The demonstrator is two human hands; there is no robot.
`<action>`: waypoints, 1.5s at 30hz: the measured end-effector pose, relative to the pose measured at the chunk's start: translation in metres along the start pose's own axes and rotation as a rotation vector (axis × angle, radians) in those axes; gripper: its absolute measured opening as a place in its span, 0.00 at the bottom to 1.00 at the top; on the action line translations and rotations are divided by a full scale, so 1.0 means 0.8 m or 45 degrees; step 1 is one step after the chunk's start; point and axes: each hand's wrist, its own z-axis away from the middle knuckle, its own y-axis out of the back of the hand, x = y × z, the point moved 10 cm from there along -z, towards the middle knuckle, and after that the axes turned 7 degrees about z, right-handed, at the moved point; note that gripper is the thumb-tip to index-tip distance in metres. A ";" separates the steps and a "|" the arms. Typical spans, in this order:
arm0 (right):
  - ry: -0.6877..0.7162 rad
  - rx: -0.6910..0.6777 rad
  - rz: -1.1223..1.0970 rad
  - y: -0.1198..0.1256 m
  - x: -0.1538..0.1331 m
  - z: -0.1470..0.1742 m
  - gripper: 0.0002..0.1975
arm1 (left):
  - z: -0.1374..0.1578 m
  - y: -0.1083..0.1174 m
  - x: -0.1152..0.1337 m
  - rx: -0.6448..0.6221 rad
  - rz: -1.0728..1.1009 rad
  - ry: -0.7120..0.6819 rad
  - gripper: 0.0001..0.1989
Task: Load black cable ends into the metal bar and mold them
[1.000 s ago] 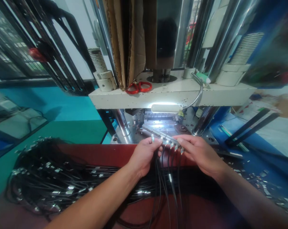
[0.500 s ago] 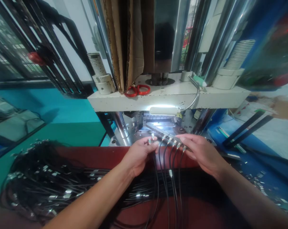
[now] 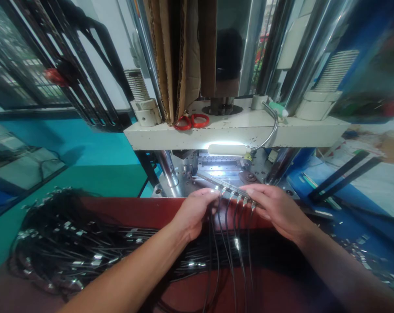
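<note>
My right hand (image 3: 277, 208) is closed around the lower right end of a slim metal bar (image 3: 213, 179), which slants up to the left. Several black cables (image 3: 228, 226) hang from the bar by the metal connectors at their ends. My left hand (image 3: 197, 209) pinches a black cable with its small silvery connector (image 3: 217, 188) against or very near the bar's edge; contact cannot be made out. Another cable seems to run down from beneath my left fingers, its end hidden.
A heap of black cables (image 3: 63, 243) covers the left of the dark red table (image 3: 118, 213). Ahead stands a press with a pale crossplate (image 3: 171, 139), a lit lamp (image 3: 228, 150) and a metal die (image 3: 221, 163) below. Red-handled scissors (image 3: 192, 121) lie on the plate. Small metal pieces (image 3: 363, 256) lie right.
My left hand has moved slightly right, bringing the pinched connector up to the bar. The second connector seen between its fingers is now hidden. The whole view has shifted a little.
</note>
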 end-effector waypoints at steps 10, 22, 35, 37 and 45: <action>0.020 -0.042 0.037 -0.004 -0.003 0.001 0.16 | -0.001 0.004 0.001 -0.004 0.002 0.008 0.07; 0.182 -0.023 0.315 0.002 -0.013 0.000 0.18 | -0.003 0.004 0.008 -0.035 -0.035 -0.024 0.07; 0.056 0.043 0.064 0.019 -0.005 -0.006 0.16 | 0.004 0.019 0.045 0.068 -0.211 -0.208 0.17; 0.057 0.037 0.063 0.019 -0.004 -0.007 0.16 | 0.006 0.003 0.028 -0.091 -0.102 -0.008 0.16; 0.047 0.044 0.044 0.021 -0.008 -0.005 0.15 | 0.003 0.010 0.021 -0.033 -0.071 -0.009 0.18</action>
